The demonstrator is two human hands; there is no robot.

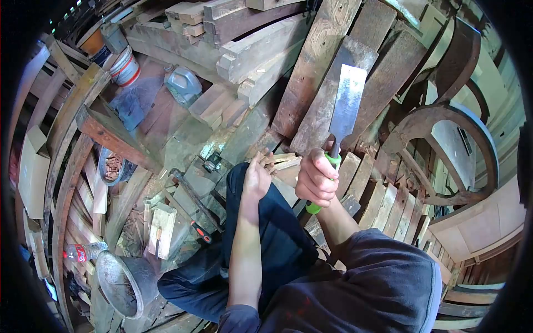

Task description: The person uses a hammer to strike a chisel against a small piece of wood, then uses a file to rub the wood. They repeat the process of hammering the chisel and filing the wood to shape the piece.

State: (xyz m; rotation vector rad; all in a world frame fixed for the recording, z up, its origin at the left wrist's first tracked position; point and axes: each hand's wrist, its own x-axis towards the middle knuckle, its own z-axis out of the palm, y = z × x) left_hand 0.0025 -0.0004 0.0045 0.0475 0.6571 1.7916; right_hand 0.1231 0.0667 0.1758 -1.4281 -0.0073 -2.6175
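Observation:
My right hand (317, 178) is wrapped around the green and black handle of a wide chisel (348, 102). The flat steel blade points up and away from me, above weathered planks (333, 89). Over my bent knee, my left hand (257, 176) is closed with its fingers curled; what they hold, if anything, I cannot make out. Small light wood offcuts (284, 160) lie just beyond it, between the two hands.
Stacked beams (261, 50) fill the back. A curved wooden frame (483, 133) stands at right. Left are a plastic jug (183, 86), a white bucket (124, 67), a grey tub (123, 280) and a bottle (83, 252). A red-and-black-handled tool (201, 232) lies near my leg.

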